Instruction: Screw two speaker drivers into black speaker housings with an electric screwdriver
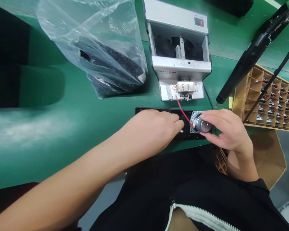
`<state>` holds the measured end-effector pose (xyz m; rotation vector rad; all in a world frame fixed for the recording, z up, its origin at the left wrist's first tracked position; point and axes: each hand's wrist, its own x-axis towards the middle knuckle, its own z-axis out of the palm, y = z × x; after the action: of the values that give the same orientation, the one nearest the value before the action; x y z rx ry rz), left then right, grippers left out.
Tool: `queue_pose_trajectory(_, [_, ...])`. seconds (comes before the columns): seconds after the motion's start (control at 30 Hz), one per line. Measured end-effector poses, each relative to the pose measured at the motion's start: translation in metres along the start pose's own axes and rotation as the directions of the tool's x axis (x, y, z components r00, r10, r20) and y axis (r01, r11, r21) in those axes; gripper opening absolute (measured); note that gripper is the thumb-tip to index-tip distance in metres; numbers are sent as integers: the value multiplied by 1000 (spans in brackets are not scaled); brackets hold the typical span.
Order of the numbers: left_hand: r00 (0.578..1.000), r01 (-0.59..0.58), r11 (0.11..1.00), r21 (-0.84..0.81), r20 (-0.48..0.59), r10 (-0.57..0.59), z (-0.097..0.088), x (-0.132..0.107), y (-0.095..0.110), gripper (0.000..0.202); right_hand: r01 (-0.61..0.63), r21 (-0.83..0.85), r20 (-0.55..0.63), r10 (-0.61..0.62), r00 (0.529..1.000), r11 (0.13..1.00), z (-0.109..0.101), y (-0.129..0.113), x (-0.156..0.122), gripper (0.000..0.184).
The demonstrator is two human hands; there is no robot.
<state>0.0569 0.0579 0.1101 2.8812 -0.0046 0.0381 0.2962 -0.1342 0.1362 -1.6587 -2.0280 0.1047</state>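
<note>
The left hand (156, 128) rests half-curled on one black panel (144, 111), its hold unclear; the right hand (227, 131) grips one speaker (202, 124) closed, one red wire (183, 113) beside.

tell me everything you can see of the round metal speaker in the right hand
The small round loudspeaker faces back-side up, showing a silver cylindrical magnet on a pale metal frame with squared corners. Its metal looks smooth and slightly shiny. The right hand holds it from the right, with fingers over the magnet. A thin red wire runs from its left edge toward the silver machine. It sits over the right end of a black rectangular panel, though any contact is hard to tell.
</note>
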Motion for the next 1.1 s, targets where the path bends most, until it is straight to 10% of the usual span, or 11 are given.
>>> queue_pose_trajectory(0.3, [953, 152, 985, -78, -252, -167, 24, -42, 1, 34, 111, -257, 455, 18, 890, 960, 21, -11, 24, 26])
queue_pose_trajectory(0.9, [962, 224, 920, -320, -76, -261, 14, -48, -4, 50, 80, -301, 534, 98, 840, 950, 18, -17, 35, 20])
queue_pose_trajectory(1.1, [960, 248, 940, -235, -71, -272, 15, -47, -7, 49, 18, -302, 472, 133, 871, 953, 15, -24, 26, 45])
